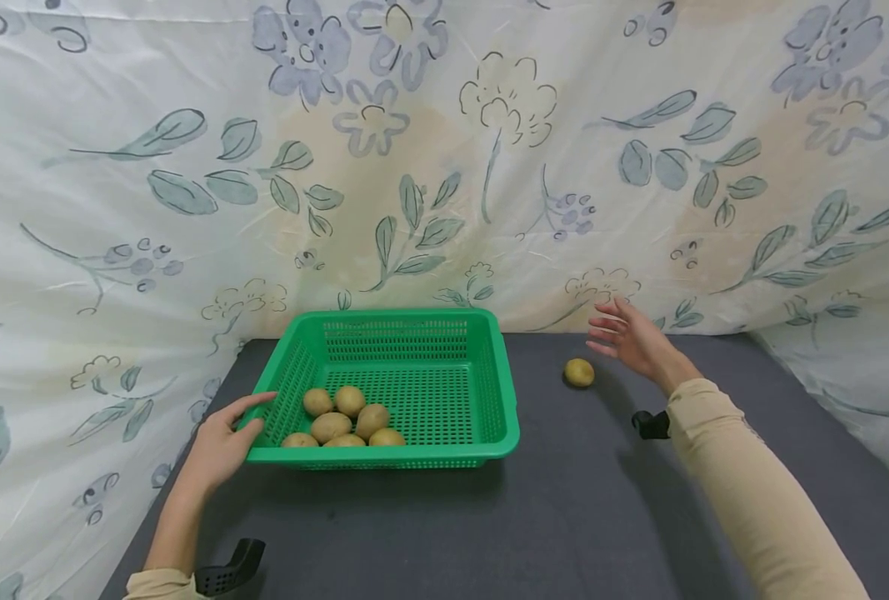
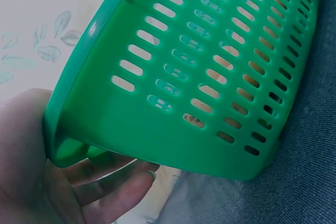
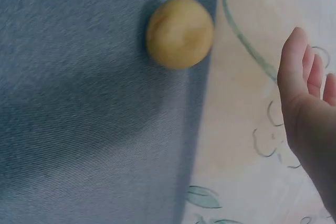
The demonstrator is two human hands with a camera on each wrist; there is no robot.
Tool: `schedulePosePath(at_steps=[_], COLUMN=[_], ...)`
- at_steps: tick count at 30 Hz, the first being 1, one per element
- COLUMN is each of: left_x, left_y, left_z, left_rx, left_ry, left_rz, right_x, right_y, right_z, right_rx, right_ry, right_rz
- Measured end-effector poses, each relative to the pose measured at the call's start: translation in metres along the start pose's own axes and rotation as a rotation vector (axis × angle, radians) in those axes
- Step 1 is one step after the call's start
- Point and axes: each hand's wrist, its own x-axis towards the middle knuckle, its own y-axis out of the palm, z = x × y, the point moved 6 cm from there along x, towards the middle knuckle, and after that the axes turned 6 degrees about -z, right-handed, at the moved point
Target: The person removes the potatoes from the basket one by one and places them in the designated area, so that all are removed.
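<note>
A green plastic basket with slotted walls stands on the dark cloth. Several potatoes lie in its front left part. At the basket's left side my left hand grips the rim; in the left wrist view, fingers curl beneath the rim's edge. Right of the basket, a single potato rests on the cloth. Above and just right of it hovers my right hand, its fingers spread loosely and nothing held. The right wrist view shows that same potato apart from the hand.
Dark grey cloth covers the table. A white flowered sheet hangs behind it and along both sides. Black wrist mounts stick out below each sleeve.
</note>
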Motion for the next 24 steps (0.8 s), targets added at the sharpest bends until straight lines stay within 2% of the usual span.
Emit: schedulePosePath(at_steps=[5, 17, 24], left_x=[0.001, 0.000, -0.001], left_y=[-0.001, 0.000, -0.001], left_z=[-0.001, -0.001, 0.001], left_rx=[-0.004, 0.000, -0.005], left_ry=[0.000, -0.001, 0.004], left_rz=[0.000, 0.004, 0.005], right_x=[0.000, -0.001, 0.000], right_y=[0.009, 0.033, 0.051], right_z=[0.010, 0.025, 0.040], right_rx=[0.002, -0.190, -0.205], right_ry=[-0.024, -0.064, -0.073], right_rz=[0.045, 0.124, 0.154])
